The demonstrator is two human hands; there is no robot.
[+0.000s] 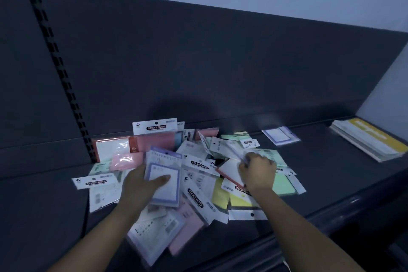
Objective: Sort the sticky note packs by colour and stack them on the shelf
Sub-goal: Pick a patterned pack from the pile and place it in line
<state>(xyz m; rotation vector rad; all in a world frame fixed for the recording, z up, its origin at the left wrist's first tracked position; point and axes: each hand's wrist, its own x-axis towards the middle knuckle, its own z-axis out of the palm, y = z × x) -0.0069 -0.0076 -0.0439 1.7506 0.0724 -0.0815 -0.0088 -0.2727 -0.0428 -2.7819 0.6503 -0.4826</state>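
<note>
Fingers of the left hand (141, 185) hold a purple-edged pack (165, 192): the thumb lies across its white face, and the other fingers are hidden beneath it. The pack sits tilted over the left half of the pile (199, 164), which covers the middle of the dark shelf (331, 172). At far left a slotted upright (55, 57) runs down the back panel (198, 62) to the pile's edge. Just beside its foot lies an orange pack (114, 148) with a white front, and a pink pack (125, 161) overlaps it in front. Nearer the shelf's front a STICKY NOTE pack (95, 181) lies flat, left of the left wrist. Below the left hand a second pink pack (187, 229) reaches toward the front lip. Right of centre a yellow pack (239, 202) lies partly under other packs, beside the right wrist. The right hand (258, 170) is closed with knuckles up, its fingers pinching the edge of a blurred pack (231, 150) that seems purple-edged. A green pack (283, 185) lies flat just right of that hand. Well apart from the pile, near the back panel, a lone purple pack (280, 135) lies by itself. At far right a yellow stack (373, 139) of flat items rests near the shelf's end.
</note>
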